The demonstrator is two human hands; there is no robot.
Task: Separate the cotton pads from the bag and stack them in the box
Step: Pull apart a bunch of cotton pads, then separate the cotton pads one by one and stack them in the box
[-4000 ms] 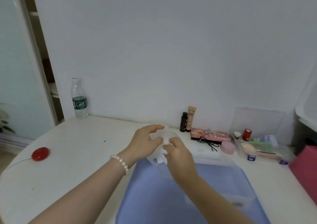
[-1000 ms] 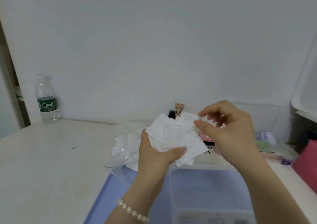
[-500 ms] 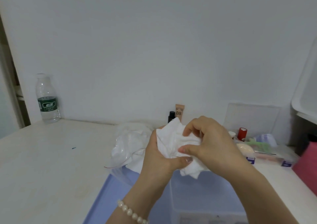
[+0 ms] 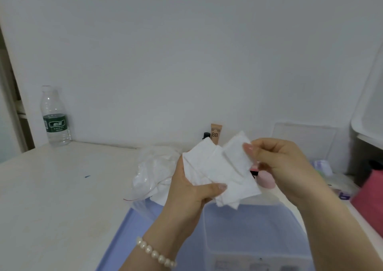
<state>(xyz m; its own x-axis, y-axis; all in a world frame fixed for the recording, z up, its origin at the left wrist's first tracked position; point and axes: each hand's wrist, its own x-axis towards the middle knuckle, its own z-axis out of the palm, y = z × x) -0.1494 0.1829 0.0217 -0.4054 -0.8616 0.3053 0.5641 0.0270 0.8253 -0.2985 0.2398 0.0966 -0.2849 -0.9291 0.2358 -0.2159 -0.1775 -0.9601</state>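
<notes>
A fanned bunch of white cotton pads is held up over the box. My left hand grips the bunch from below, thumb across the front. My right hand pinches the top right pad between thumb and fingers. The clear plastic bag, crumpled with more white pads inside, lies on the table just left of my left hand. The translucent box stands open below both hands, on a pale blue lid or tray.
A water bottle stands at the back left by the wall. A BB cream tube, a pink round case and a clear organiser sit behind my hands. A pink object is at the right edge.
Half a second ago both hands were bunched together around the pads. Now my right hand has drawn to the right, pinching one pad, and the bunch is fanned out.
</notes>
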